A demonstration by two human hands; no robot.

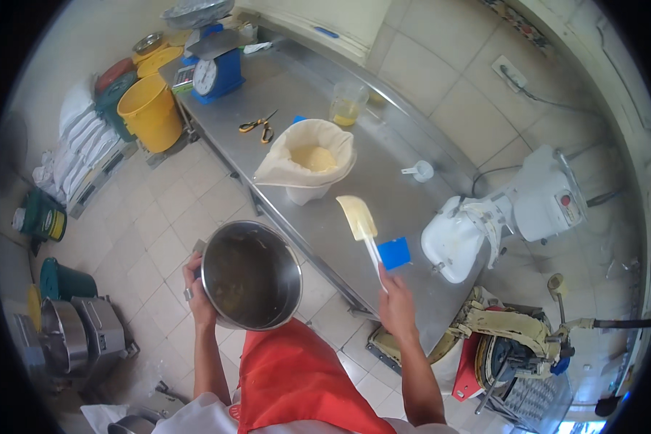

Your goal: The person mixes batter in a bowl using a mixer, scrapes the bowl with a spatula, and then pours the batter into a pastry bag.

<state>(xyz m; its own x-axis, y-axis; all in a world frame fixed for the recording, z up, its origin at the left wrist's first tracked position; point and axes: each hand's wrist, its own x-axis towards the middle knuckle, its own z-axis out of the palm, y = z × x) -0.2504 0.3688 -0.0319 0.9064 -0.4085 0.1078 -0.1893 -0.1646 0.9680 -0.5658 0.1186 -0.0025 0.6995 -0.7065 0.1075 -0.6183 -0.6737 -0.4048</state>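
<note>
My left hand (200,295) grips a deep steel mixing bowl (252,273) by its left side, tilted so its inside shows; a thin film coats the inner wall. In my right hand (395,298) is a spatula (359,219) with a white handle, its pale blade smeared with cream-coloured mixture. Ahead of both hands, a cloth piping bag (275,165) stands with its top folded over a white container (305,194). Pale yellow batter (314,158) lies inside the bag. A blue scraper (394,253) rests on the steel table beside the spatula.
The steel table (390,155) carries scissors (259,127), a clear jug of yellow liquid (346,110), a white measuring cup (422,171) and a blue dial scale (217,74). A white stand mixer (535,199) is at right, an older machine (506,325) below it. Yellow bucket (150,112) on the floor.
</note>
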